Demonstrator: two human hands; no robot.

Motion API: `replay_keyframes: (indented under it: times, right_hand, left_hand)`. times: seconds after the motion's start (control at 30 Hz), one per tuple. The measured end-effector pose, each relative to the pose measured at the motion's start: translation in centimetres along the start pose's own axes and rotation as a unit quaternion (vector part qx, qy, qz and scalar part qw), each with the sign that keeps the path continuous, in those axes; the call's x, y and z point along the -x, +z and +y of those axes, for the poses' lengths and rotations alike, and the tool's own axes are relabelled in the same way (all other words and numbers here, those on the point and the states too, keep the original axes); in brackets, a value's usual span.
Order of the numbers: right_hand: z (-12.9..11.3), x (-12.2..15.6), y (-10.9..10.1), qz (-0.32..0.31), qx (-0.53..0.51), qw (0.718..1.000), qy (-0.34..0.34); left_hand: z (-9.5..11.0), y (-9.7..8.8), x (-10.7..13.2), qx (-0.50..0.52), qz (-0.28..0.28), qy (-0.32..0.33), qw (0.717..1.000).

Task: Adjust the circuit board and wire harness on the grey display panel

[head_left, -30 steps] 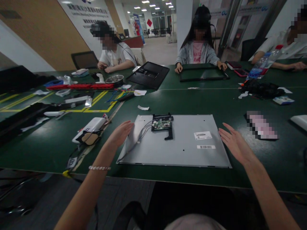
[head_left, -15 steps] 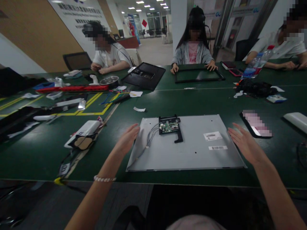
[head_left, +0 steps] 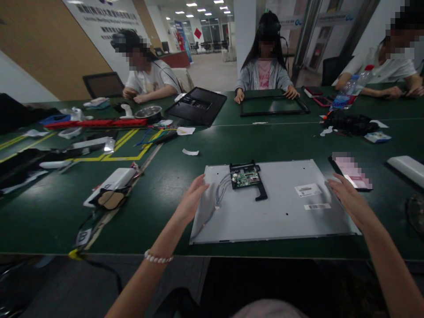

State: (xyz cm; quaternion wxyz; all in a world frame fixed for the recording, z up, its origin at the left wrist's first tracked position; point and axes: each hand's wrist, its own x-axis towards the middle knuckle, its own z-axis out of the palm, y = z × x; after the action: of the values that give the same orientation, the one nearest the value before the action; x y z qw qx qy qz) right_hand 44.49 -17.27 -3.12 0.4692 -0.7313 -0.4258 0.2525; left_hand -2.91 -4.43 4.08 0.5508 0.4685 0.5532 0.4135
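A flat grey metal panel [head_left: 274, 212] lies on the green table [head_left: 159, 207] in front of me. A small green circuit board in a black bracket [head_left: 247, 178] sits near its far edge, with thin grey wires [head_left: 220, 192] running off to the left. My left hand [head_left: 192, 201] rests against the panel's left edge, fingers extended and together. My right hand [head_left: 349, 198] lies on the panel's right edge with fingers stretched out. Neither hand holds anything.
A phone [head_left: 351, 172] lies just right of the panel, a white device [head_left: 111, 187] to the left. Three other people sit across the table; one holds a black frame [head_left: 273, 106]. A black back cover [head_left: 200, 104], red bar [head_left: 96, 123], metal bowl [head_left: 149, 112], water bottle [head_left: 346, 92] and black bundle [head_left: 349, 123] lie farther off.
Both hands have closed in on the panel: the left now touches its left edge, the right rests on its right edge. The view has shifted left, so the panel sits further right.
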Motion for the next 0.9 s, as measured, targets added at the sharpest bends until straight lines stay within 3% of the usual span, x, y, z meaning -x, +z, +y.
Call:
replay_keyframes:
  times: [0.1,0.17,0.3,0.4,0.53,0.63,0.73,0.9]
  right_hand:
    - [-0.4,-0.4,-0.2,-0.002,-0.015,0.997,0.08]
    - [-0.5,-0.4,-0.2,-0.004,-0.006,0.997,0.077]
    - [-0.3,-0.1,0.2,-0.009,0.08,0.997,-0.015]
    - [-0.1,0.5,0.9,-0.004,0.192,0.975,-0.115]
    - [-0.1,1.5,2.2,0.002,0.267,0.948,-0.174]
    - [-0.3,2.0,2.6,-0.001,0.295,0.937,-0.187]
    - [-0.5,2.2,2.7,0.0,0.316,0.929,-0.193]
    - [-0.3,2.1,2.7,-0.002,0.334,0.923,-0.193]
  left_hand:
    - [-0.6,0.6,0.3,-0.038,-0.014,0.019,0.999]
    - [-1.1,0.8,0.4,-0.089,-0.025,0.034,0.995]
    - [-1.3,1.4,-0.4,-0.258,-0.037,0.122,0.958]
    - [-0.7,2.6,-2.0,-0.329,-0.093,0.219,0.914]
    - [0.0,4.4,-5.0,-0.355,-0.211,0.247,0.877]
    - [0.1,5.4,-6.6,-0.364,-0.264,0.244,0.859]
    - [-0.1,6.1,-6.6,-0.367,-0.264,0.256,0.854]
    - [-0.8,7.6,-4.5,-0.351,-0.257,0.27,0.859]
